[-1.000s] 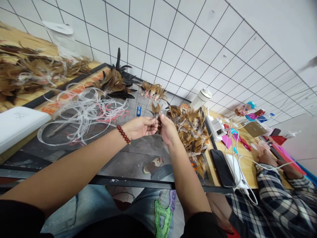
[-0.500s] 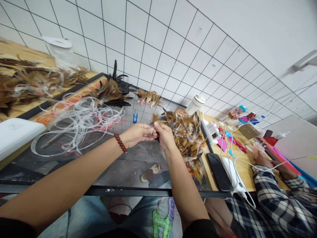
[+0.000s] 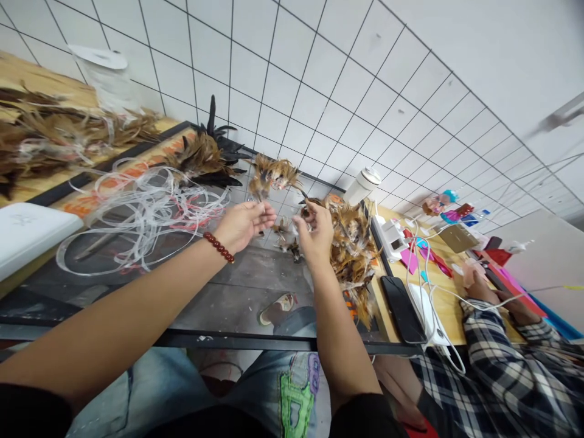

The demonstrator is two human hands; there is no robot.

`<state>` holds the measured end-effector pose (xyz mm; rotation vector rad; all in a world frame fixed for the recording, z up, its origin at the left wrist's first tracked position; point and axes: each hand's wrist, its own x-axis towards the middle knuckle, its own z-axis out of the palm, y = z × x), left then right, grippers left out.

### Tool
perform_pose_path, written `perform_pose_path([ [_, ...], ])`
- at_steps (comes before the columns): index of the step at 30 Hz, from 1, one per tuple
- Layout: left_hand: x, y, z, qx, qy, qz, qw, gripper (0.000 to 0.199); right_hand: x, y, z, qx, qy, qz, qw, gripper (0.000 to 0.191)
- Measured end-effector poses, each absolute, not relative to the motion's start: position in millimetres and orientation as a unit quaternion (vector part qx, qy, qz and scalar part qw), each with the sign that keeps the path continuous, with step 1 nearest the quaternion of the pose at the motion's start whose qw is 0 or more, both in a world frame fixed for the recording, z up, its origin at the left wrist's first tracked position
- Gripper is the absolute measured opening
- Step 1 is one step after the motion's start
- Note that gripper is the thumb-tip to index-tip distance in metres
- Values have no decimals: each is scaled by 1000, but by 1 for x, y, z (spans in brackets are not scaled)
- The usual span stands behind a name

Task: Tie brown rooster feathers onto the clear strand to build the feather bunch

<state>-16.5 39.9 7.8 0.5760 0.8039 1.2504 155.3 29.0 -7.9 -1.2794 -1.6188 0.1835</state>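
Note:
My left hand (image 3: 244, 225), with a dark red bead bracelet (image 3: 219, 247) on its wrist, is closed on a small brown feather (image 3: 260, 187) that sticks up past the thumb. To its right, my right hand (image 3: 316, 234) has thumb and fingers apart, with nothing visible between them. It hovers at the left edge of a large heap of brown feathers (image 3: 353, 267). A few loose feather bits (image 3: 281, 229) lie between the hands. Behind them sits a small row of brown feather bunches (image 3: 280, 175).
On the left lie tangled clear strips (image 3: 155, 213), black-and-brown feathers (image 3: 207, 152) and a white box (image 3: 34, 243). A white bottle (image 3: 364, 184) stands at the back. Rightward are a black phone (image 3: 402, 309), a white power strip (image 3: 429, 316) with cables, and a co-worker's plaid sleeve (image 3: 490, 340).
My hands, together before, have parted. The left has moved slightly left and up with the feather; the right has opened and shifted right toward the heap. The blue snips are now hidden.

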Motion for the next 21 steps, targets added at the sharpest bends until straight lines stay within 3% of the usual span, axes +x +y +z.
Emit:
perform_pose_path([
  [3, -22, 45, 12, 243, 374, 625, 640, 15, 162, 33, -10, -558, -676, 76, 474, 19],
  [8, -22, 47, 10, 230, 376, 645, 625, 13, 149, 28, -19, -622, -731, 25, 280, 18],
  [11, -21, 47, 8, 221, 382, 648, 620, 12, 144, 27, -23, -645, -726, 10, 240, 19],
  [13, -21, 48, 6, 219, 385, 650, 618, 10, 145, 29, -25, -626, -736, 54, 252, 10],
  [16, -21, 48, 6, 215, 387, 651, 617, 8, 150, 36, -23, -595, -690, 196, 363, 9],
  [18, -21, 48, 6, 213, 391, 649, 617, 8, 152, 38, -19, -570, -621, 319, 434, 13],
  [21, -21, 47, 7, 213, 397, 642, 620, 11, 151, 37, -11, -523, -546, 455, 470, 22],
])
